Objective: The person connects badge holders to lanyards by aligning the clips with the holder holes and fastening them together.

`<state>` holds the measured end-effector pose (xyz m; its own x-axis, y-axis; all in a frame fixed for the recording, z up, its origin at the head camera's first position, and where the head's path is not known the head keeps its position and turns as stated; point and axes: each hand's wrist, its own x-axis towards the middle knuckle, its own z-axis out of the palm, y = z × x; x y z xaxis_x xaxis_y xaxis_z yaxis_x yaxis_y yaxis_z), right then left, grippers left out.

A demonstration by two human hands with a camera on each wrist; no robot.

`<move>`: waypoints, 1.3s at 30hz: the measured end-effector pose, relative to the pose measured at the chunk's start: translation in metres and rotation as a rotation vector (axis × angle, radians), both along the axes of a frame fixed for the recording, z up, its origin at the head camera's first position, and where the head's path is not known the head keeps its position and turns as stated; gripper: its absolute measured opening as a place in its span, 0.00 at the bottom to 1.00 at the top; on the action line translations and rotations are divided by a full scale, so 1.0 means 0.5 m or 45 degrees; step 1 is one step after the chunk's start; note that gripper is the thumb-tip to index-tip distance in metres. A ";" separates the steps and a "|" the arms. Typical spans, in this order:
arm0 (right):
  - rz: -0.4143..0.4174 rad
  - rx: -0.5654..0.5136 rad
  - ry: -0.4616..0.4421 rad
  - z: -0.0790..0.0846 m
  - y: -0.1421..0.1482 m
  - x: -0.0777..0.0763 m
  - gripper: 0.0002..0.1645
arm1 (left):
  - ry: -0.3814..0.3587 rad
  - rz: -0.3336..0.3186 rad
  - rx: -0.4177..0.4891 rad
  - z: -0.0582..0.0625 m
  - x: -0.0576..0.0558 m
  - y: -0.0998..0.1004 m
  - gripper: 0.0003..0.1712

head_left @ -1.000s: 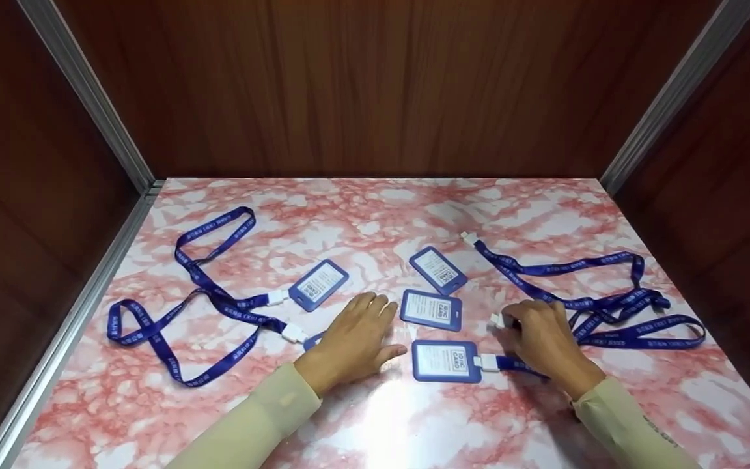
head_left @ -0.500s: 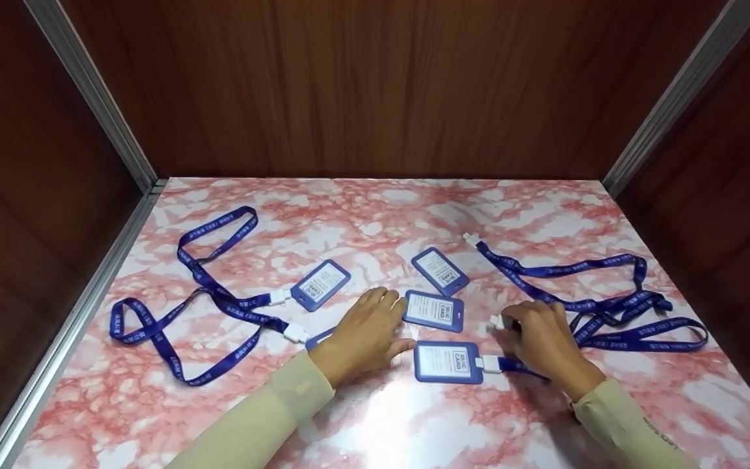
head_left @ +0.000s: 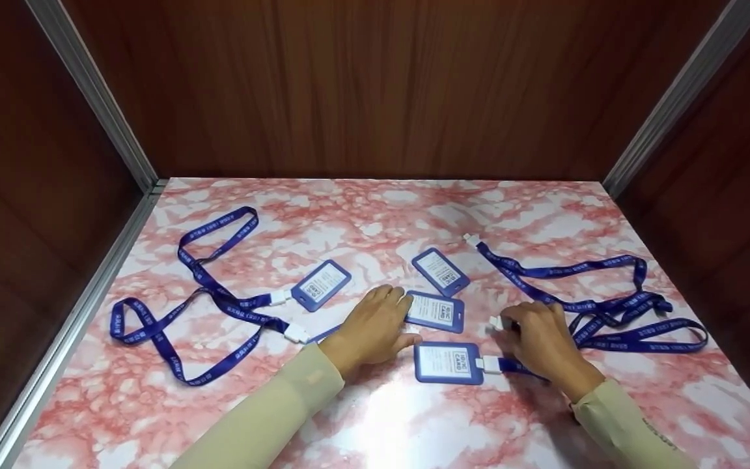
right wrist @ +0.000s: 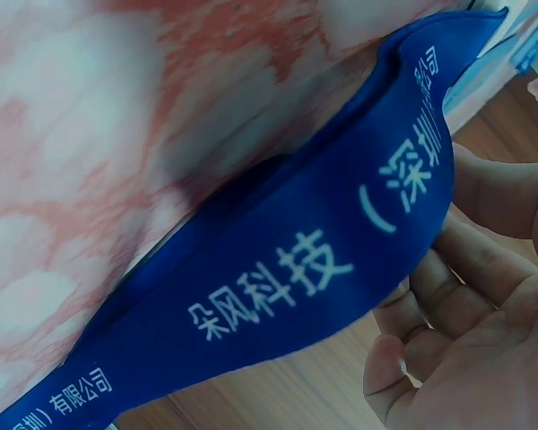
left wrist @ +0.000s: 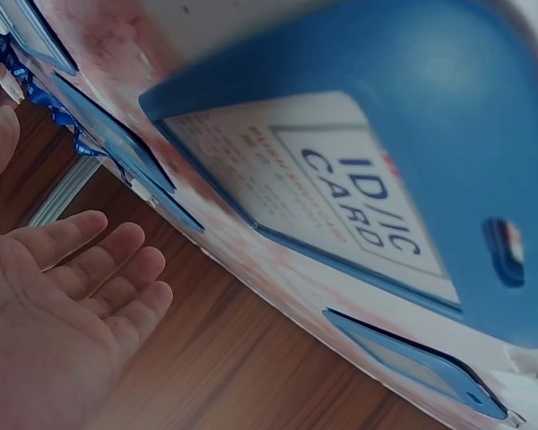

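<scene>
In the head view we see the left hand point(head_left: 372, 326) at centre, fingers relaxed and thumb apart, its fingertips at the left edge of a rectangular blue plastic badge holder point(head_left: 437, 312); we cannot tell whether they touch. Right of centre, the right hand point(head_left: 544, 339) pinches a white plastic clip point(head_left: 495, 322) just right of that holder. Below, a second blue plastic holder point(head_left: 446, 363) lies on the red-and-white marbled tabletop point(head_left: 121, 417). Printed dark-blue fabric lanyards point(head_left: 245, 314) sprawl at left.
</scene>
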<state>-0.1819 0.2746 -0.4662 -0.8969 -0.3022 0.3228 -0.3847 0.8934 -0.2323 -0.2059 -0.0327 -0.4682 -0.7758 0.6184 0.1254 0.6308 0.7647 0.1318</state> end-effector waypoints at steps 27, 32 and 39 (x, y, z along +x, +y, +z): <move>0.011 -0.009 0.006 0.002 -0.005 -0.002 0.12 | -0.029 0.034 -0.088 -0.013 -0.047 0.031 0.44; 0.007 -0.006 0.002 0.001 -0.004 -0.001 0.11 | -0.042 0.045 -0.100 -0.018 -0.049 0.036 0.44; -0.004 -0.004 -0.015 0.003 -0.004 0.002 0.11 | -0.070 0.045 -0.124 -0.021 -0.056 0.041 0.46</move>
